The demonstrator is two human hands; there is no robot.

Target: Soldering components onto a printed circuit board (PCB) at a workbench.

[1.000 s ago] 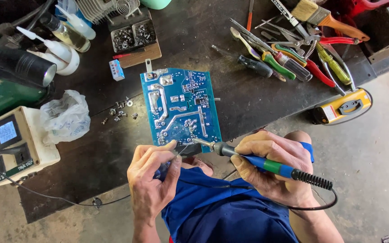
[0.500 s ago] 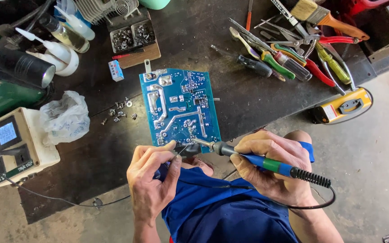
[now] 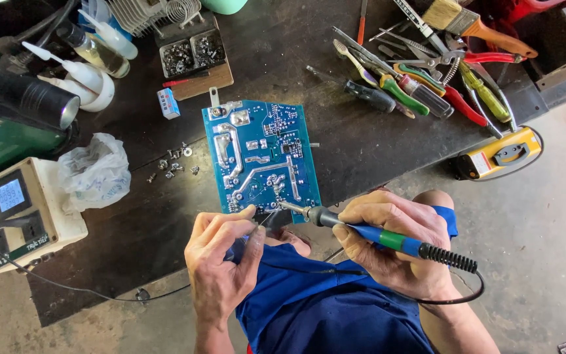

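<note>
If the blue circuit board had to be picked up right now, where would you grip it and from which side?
Probably the circuit board by its bare long edges near the far end, coming from above. It lies flat with open table either side. The near edge is taken: the left hand pinches there and the right hand holds the soldering iron tip against it.

the circuit board's (image 3: 261, 157) near edge hides behind the left hand's (image 3: 221, 262) fingertips.
</note>
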